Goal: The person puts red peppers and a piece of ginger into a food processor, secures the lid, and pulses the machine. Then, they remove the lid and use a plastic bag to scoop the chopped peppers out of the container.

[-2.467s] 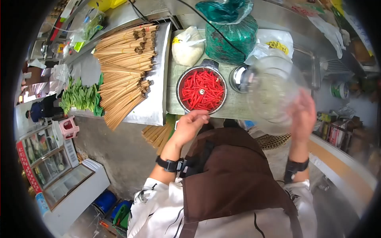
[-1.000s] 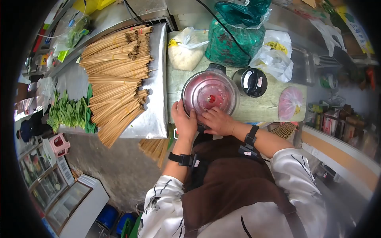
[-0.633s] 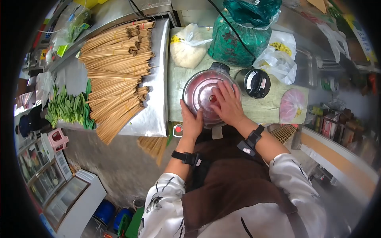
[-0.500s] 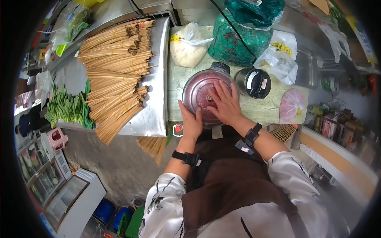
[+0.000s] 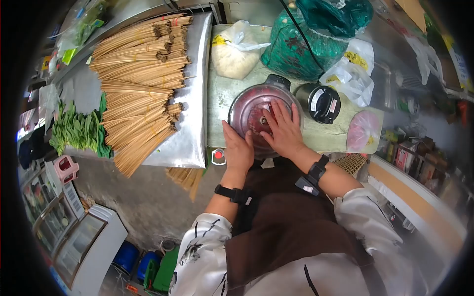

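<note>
A round lidded container [image 5: 242,109] with a dark rim and a black handle at the back sits on the light board; reddish stuff shows through its see-through lid. My right hand [image 5: 286,133] lies on top of the lid, fingers stretched out and slightly spread. At the container's near left side, my left hand [image 5: 239,150] rests with its fingers extended against the rim, not wrapped round anything. A black cylindrical unit [image 5: 321,103] with white labels stands just right of the container.
Bundles of wooden skewers [image 5: 143,89] cover the metal tray [image 5: 195,98] on the left, beside green leaves [image 5: 76,128]. Behind the container are a tied bag of pale food [image 5: 237,52] and a green bag [image 5: 301,49]. A pink bag [image 5: 363,132] lies at the right.
The camera view has shifted slightly, so the surroundings sit a little differently. Both hands stay on the container, with hardly any movement relative to it.
</note>
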Demonstrator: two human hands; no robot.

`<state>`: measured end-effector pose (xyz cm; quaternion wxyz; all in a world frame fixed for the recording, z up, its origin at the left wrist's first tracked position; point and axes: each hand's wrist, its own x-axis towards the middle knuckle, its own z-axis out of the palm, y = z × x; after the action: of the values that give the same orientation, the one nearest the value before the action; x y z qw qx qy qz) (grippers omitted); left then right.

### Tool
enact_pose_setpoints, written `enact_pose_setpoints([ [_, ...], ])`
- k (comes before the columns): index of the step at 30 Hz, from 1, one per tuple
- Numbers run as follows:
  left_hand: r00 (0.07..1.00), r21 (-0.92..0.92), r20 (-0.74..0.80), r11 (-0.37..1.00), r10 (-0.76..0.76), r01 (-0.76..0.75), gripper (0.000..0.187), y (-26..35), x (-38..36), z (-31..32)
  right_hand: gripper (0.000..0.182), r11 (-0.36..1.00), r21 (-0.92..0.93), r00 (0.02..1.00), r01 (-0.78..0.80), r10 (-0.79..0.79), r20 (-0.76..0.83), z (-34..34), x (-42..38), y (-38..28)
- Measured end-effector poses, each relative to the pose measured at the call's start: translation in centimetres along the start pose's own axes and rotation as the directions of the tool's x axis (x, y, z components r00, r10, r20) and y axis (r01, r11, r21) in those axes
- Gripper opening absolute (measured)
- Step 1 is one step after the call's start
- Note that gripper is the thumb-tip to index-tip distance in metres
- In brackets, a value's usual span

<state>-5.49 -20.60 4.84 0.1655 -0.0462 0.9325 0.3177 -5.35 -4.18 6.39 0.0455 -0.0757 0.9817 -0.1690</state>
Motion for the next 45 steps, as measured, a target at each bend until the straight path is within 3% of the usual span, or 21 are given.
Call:
enact_pose_setpoints([
  [1,0.998,0.032,0.056,0.999,-0.032,0.031,0.081,0.2,0.3,-0.3,0.060,1.000,0.002,1.000,0.004,-0.004,0.006,-0.2,0.2,-0.2],
  [5,1.000,0.071,0.014,0.997,-0.017,0.016,0.080,0.1,0.4,-0.2,0.061,0.996,0.086,1.000,-0.020,0.019,0.006,0.0,0.6,0.1],
  [6,0.995,0.035,-0.072,0.997,0.069,-0.066,0.079,0.0,0.4,-0.1,0.060,0.991,0.133,1.000,-0.029,0.029,0.003,0.3,0.5,0.1],
  [10,0.995,-0.040,-0.055,0.995,0.085,-0.087,0.076,0.3,1.0,0.0,0.062,0.995,0.095,1.000,-0.009,0.011,-0.018,1.0,0.9,-0.1],
  [15,0.973,0.103,-0.121,0.977,0.198,-0.186,0.075,-1.5,2.0,1.4,0.062,0.997,0.066,0.999,0.035,-0.033,-0.040,1.8,1.2,0.3],
  [22,0.983,0.069,-0.110,0.988,0.145,-0.138,0.077,-1.5,1.4,1.6,0.057,0.996,0.081,0.997,0.029,-0.023,-0.070,1.5,1.2,-0.1],
  [24,0.996,0.028,-0.031,0.996,0.089,-0.088,0.078,-1.3,0.9,1.2,0.055,0.994,0.108,0.993,0.034,-0.021,-0.116,1.0,0.6,-0.1],
  [28,0.995,-0.003,0.056,0.997,0.077,-0.077,0.080,-1.1,1.2,-0.1,0.041,0.846,0.533,0.964,0.034,0.112,-0.240,0.4,-0.7,2.8],
  [29,0.994,-0.019,0.064,0.996,0.086,-0.085,0.080,-1.2,1.2,-0.5,0.041,0.900,0.432,0.960,0.062,0.064,-0.272,-1.7,-1.2,4.0],
  [30,0.984,-0.105,-0.127,0.985,0.126,-0.140,0.080,-3.5,1.2,1.3,0.042,0.942,0.321,0.953,0.093,0.009,-0.303,-4.1,-1.6,5.8],
  [31,0.998,-0.244,-0.067,0.970,-0.006,-0.011,0.079,-4.6,0.9,1.4,0.037,0.960,0.249,0.955,0.132,-0.056,-0.290,-6.1,-2.0,7.8],
  [32,0.991,-0.369,0.013,0.920,-0.132,0.128,0.078,-5.5,0.2,1.3,0.038,0.986,0.045,0.961,0.163,-0.148,-0.235,-7.6,-2.6,10.1],
  [33,0.962,-0.474,0.110,0.837,-0.251,0.273,0.078,-5.9,-0.8,1.2,0.037,0.982,-0.031,0.965,0.188,-0.190,-0.181,-8.4,-3.0,12.3],
  [34,0.918,-0.477,0.269,0.787,-0.293,0.391,0.074,-5.2,-1.9,0.5,0.033,0.980,-0.097,0.983,0.174,-0.179,-0.047,-8.9,-3.4,14.1],
  [36,0.752,-0.422,0.565,0.665,-0.338,0.616,0.068,-3.9,-3.8,-0.9,0.028,0.922,-0.177,0.938,0.345,-0.334,0.088,-9.4,-3.1,16.6],
  [38,0.763,-0.522,0.557,0.577,-0.327,0.628,0.056,-3.8,-5.1,0.4,0.017,0.831,-0.286,0.875,0.477,-0.419,0.241,-9.2,-1.8,17.8],
  [40,0.794,-0.644,0.492,0.464,-0.358,0.608,0.034,-3.9,-5.5,1.9,0.016,0.800,-0.237,0.810,0.552,-0.446,0.381,-8.7,-0.1,18.6],
  [43,0.819,-0.733,0.448,0.378,-0.357,0.566,0.025,-4.5,-4.7,2.5,0.016,0.812,-0.167,0.721,0.559,-0.376,0.583,-8.3,1.3,17.6],
  [44,0.816,-0.762,0.430,0.329,-0.387,0.558,0.032,-4.2,-4.6,2.1,0.017,0.824,-0.151,0.685,0.546,-0.335,0.647,-8.3,1.4,16.8],
  [45,0.837,-0.792,0.376,0.330,-0.399,0.513,0.033,-4.6,-4.2,1.9,0.017,0.852,-0.111,0.713,0.511,-0.349,0.608,-8.6,1.3,16.1],
])
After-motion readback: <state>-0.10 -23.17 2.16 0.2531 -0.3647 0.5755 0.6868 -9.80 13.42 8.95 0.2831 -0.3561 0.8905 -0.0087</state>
